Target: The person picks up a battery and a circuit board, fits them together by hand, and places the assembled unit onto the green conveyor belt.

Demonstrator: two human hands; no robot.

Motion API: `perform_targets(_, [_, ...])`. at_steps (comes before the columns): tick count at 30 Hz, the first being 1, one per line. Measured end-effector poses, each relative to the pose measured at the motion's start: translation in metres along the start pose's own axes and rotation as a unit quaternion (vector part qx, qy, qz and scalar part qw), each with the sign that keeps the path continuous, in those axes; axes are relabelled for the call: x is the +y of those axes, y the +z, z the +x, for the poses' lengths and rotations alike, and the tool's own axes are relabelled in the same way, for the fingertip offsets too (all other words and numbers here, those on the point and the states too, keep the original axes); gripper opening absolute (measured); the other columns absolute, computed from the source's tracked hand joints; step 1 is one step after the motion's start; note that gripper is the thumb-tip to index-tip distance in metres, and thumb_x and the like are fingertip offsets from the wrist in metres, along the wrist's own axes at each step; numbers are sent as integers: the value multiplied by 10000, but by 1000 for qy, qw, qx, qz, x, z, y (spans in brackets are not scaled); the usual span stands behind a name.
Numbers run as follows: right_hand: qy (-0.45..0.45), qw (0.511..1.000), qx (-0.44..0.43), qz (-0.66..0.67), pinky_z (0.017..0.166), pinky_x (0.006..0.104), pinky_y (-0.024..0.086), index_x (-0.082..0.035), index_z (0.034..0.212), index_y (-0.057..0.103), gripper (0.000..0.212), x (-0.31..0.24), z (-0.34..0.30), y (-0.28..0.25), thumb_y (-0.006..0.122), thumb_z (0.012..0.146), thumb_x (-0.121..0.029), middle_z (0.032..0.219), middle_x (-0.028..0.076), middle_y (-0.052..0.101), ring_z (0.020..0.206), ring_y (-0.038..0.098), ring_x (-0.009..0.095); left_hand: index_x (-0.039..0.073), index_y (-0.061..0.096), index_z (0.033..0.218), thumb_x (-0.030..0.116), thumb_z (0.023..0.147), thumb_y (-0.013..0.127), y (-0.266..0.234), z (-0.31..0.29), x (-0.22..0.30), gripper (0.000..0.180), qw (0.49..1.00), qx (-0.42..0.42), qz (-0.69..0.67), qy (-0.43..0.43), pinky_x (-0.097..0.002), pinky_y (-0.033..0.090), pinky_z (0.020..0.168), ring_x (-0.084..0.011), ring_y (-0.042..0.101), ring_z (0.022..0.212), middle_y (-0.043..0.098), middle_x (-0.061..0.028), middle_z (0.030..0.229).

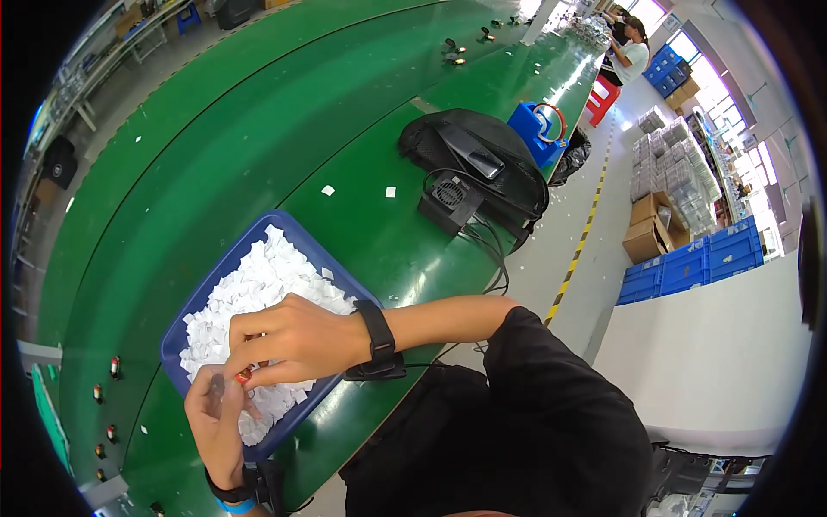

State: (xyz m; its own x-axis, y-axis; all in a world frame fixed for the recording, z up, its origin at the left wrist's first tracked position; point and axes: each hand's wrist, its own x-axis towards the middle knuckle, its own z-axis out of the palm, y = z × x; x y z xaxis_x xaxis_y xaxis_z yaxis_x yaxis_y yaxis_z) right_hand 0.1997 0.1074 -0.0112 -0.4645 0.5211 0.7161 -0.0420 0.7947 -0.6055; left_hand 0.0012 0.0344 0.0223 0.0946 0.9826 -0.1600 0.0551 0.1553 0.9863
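Observation:
Over a blue bin (175,349) full of small white square pieces (284,274), my two hands meet at the fingertips. My right hand (297,340) reaches in from the right, thumb and fingers closed on a small red part (244,376), mostly hidden by the fingers. From below comes my left hand (217,422), its fingers curled together against the right fingertips. Whatever is between the left fingers is too small and covered to name. Each wrist wears a black strap with a box, and a blue band shows on the left.
A black bag (517,194) lies on the green table, with a black device with a fan grille (452,196) and cables. Beyond stands a blue holder (527,129). Small red-and-black parts (115,368) line the green belt (215,142). A co-worker (633,56) sits at the far end.

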Motion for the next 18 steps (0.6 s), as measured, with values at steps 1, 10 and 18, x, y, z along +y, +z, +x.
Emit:
perform_targets(1, [5,1000,1,3,466,276,441,-143,953,713,161,0,0,0,743,797,-165,848,-15,589,599,593,149,-31,585,1013,160,949,603,-4,2,-1,202,1000,-11,23,5,-233,458,547,-89,539,662,613,-63,878])
perform_targets(10, [17,999,7,38,508,278,469,-118,1044,684,258,5,4,-5,751,796,-137,926,12,599,631,614,154,1,606,985,200,952,623,-7,22,13,202,998,-19,63,17,-221,411,534,-65,518,656,595,-25,829])
perform_targets(18, [94,995,3,24,558,284,508,-100,1230,562,435,4,-2,-5,735,832,-129,1145,69,543,689,639,165,51,652,1020,406,938,628,-81,132,15,365,975,104,196,23,-211,338,509,-37,422,631,501,37,768])
